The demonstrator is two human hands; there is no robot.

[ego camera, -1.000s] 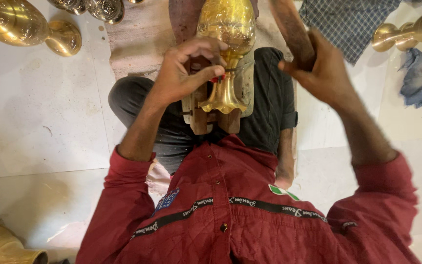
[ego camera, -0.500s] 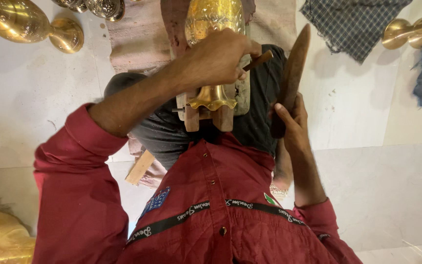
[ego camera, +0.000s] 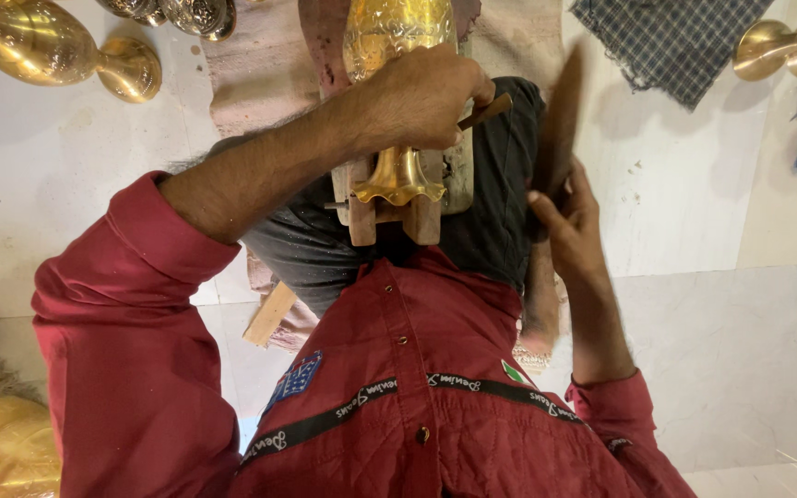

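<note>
With our left hand (ego camera: pixel 422 97) closed around a small punch on the engraved brass vase (ego camera: pixel 398 55) braced in its wooden cradle (ego camera: pixel 389 207) on our lap, our right hand (ego camera: pixel 569 217) grips the wooden mallet (ego camera: pixel 555 129), engraving apparently unfinished.

Single head camera, steep downward view, close over hands, lap and white floor (ego camera: pixel 66 184).

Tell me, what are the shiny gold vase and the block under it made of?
The vase looks like polished brass: golden, mirror-shiny, with an engraved pattern. The block under its foot looks like bare wood: tan, matte, rough-cut. The left hand rests on the vase.
</note>
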